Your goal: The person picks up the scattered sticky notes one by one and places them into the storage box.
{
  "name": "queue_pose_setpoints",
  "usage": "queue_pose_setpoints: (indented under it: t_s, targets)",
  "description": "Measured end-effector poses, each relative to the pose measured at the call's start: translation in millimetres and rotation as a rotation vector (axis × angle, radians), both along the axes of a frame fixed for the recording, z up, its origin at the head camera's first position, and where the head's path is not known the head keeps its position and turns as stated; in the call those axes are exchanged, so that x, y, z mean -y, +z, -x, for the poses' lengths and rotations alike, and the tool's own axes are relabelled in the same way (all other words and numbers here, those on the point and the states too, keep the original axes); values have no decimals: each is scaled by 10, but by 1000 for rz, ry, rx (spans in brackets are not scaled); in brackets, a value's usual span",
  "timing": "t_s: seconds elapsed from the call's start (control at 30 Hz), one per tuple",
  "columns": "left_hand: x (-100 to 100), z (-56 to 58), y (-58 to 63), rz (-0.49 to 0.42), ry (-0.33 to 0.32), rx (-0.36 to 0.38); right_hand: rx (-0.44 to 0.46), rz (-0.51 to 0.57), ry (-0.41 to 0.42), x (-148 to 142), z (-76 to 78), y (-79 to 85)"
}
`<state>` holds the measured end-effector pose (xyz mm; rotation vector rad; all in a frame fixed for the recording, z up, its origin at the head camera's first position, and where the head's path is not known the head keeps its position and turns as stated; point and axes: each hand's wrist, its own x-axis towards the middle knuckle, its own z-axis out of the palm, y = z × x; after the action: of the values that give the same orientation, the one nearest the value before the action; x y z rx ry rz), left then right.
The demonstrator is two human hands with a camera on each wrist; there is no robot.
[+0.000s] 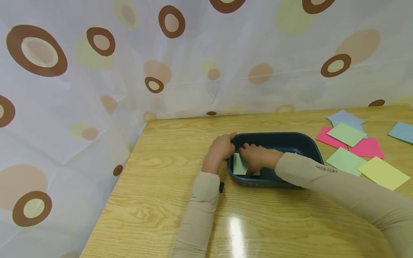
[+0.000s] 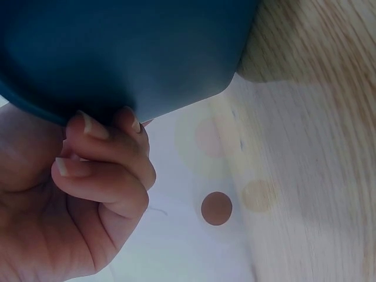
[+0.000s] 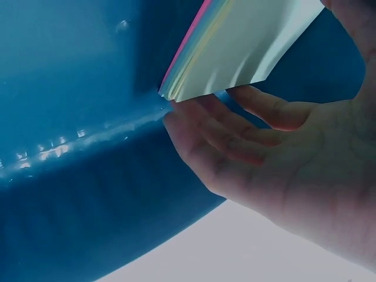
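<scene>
A dark blue plastic tray (image 1: pixel 284 141) with rounded corners stands on the wooden table. My left hand (image 1: pixel 220 152) grips its left rim; in the left wrist view, curled fingers (image 2: pixel 106 182) hold the edge of the tray wall (image 2: pixel 129 59). Inside the tray at its left end lies a stack of sticky notes (image 1: pixel 239 165), pale green on top. My right hand (image 1: pixel 258 159) reaches in and holds this stack. From the right wrist, pink, blue and yellow layers show along the edge of the stack (image 3: pixel 241 47), with the fingers (image 3: pixel 235 141) at one side and the thumb at the other.
Right of the tray lie several loose paper notes: pink (image 1: pixel 368 147), pale green (image 1: pixel 346 134), lilac-blue (image 1: pixel 343 117) and yellow (image 1: pixel 384 173). A blue one (image 1: pixel 403 132) sits farther right. A spotted curtain (image 1: pixel 193 64) hangs behind and left of the table (image 1: pixel 155 200).
</scene>
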<state>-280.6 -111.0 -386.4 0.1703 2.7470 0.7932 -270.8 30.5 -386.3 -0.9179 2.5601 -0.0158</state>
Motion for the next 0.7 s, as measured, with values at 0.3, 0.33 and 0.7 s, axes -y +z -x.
queue_pose_setpoints:
  t_s: [0.3,0.33,0.7]
  targets:
    - [4,-19,9,-13,-5,-29,-16,141,8,-143,-67,305]
    - [4,-22,10,-10,-5,-34,-6,185,-6,-183,-75,368]
    - [-29,-48,9,-14,-8,-30,-194,488,-216,-1152,139,733]
